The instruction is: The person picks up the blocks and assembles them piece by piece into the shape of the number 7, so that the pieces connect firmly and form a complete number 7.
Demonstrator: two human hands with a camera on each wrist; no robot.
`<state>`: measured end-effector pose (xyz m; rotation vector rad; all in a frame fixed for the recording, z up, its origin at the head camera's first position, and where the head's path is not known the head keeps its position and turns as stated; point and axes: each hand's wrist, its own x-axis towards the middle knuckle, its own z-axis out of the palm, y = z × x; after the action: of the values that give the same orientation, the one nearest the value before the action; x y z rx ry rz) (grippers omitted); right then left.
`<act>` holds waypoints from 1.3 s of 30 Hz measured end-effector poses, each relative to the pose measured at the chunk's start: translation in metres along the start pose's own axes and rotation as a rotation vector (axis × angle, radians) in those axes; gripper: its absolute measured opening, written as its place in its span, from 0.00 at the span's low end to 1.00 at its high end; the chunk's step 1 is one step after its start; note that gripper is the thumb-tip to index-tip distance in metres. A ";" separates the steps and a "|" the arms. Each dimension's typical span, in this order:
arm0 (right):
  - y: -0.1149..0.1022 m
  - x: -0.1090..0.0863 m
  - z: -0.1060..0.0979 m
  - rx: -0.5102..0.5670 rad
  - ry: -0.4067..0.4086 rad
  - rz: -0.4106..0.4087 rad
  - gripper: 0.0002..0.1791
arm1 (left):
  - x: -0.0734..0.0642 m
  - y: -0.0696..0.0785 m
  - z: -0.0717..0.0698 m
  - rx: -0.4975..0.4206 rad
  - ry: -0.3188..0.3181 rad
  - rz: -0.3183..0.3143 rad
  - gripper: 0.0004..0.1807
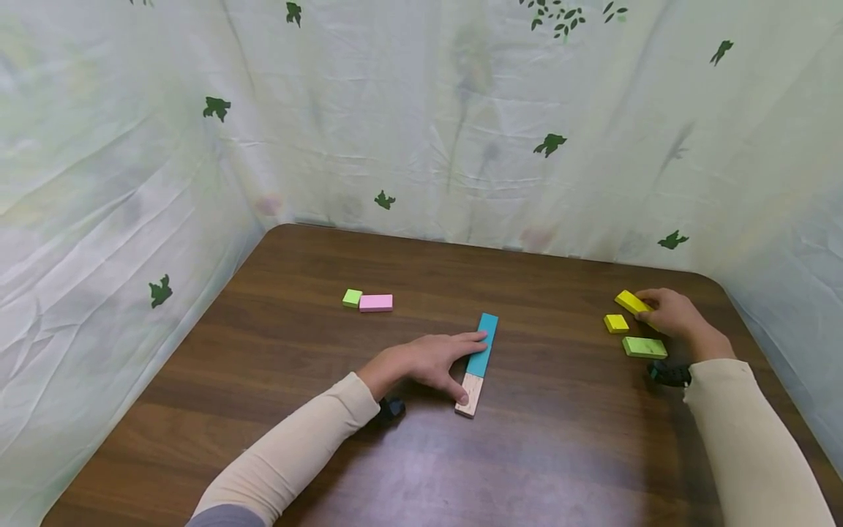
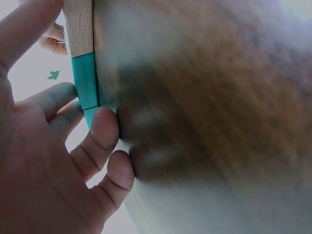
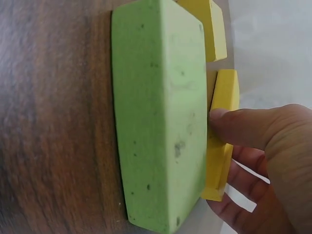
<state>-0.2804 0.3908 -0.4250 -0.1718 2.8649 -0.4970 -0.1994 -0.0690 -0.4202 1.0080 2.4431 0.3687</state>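
Observation:
Near the table's middle, a blue section (image 1: 489,326) and a plain wood block (image 1: 471,391) lie end to end in a line. A seam in the left wrist view splits the blue section into two blue blocks (image 2: 85,80). My left hand (image 1: 437,359) lies across this row with fingers spread, thumb on the plain wood and fingertips at the blue. At the table's right side, my right hand (image 1: 675,315) pinches a long yellow block (image 3: 229,87) between thumb and fingers. Beside it are a small yellow block (image 1: 615,323) and a green block (image 1: 644,348).
Farther back on the left, a small light-green block (image 1: 352,298) touches a pink block (image 1: 376,303). The brown table (image 1: 316,380) has rounded far corners. Pale cloth (image 1: 421,132) with leaf-like green marks hangs around its back and sides.

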 end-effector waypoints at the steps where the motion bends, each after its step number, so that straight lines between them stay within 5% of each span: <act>1: 0.000 0.000 0.000 0.001 0.003 -0.005 0.30 | 0.000 0.000 0.000 -0.001 -0.001 -0.001 0.51; 25: -0.055 -0.006 -0.017 -0.045 0.136 -0.243 0.24 | 0.000 -0.002 0.001 -0.005 0.007 0.002 0.51; 39: -0.097 0.014 -0.016 -0.049 0.092 -0.310 0.24 | 0.000 -0.002 0.001 0.003 0.014 0.001 0.51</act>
<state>-0.2901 0.3031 -0.3796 -0.6236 2.9543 -0.5019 -0.1999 -0.0706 -0.4223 1.0104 2.4561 0.3738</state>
